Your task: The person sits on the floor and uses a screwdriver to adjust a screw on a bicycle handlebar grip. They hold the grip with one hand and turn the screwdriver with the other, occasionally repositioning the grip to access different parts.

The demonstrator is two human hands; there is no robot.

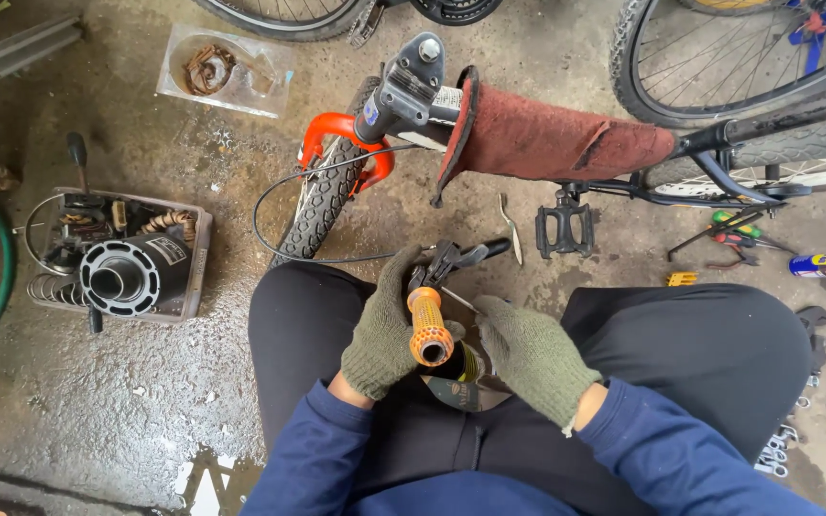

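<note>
The left hand (381,330) is closed around the bar just beside the orange grip (429,327), its gloved fingers (396,277) curled up toward the brake lever (451,258). The grip's long axis runs from its open end, near the person's lap, away toward the lever, tilted slightly left. It lies immediately right of the left fingers, touching the glove, and left of the right hand (532,354).

The right hand lies half open, fingers (494,311) loosely bent and holding nothing that I can see; its fingertips stand just beside the grip's lower end, near a thin metal piece whose kind I cannot tell. So the left hand is the one on the bar, and the right is the free one, close by.

Farther out from the fingers, a black cable (284,191) loops from the lever toward the front tyre (322,201) and orange fork (341,134). Beyond, the bike lies on the floor (126,401), with a red rag (547,139) over its frame, a pedal (563,229) to the right, and a tray (198,277) of parts well to the left.
</note>
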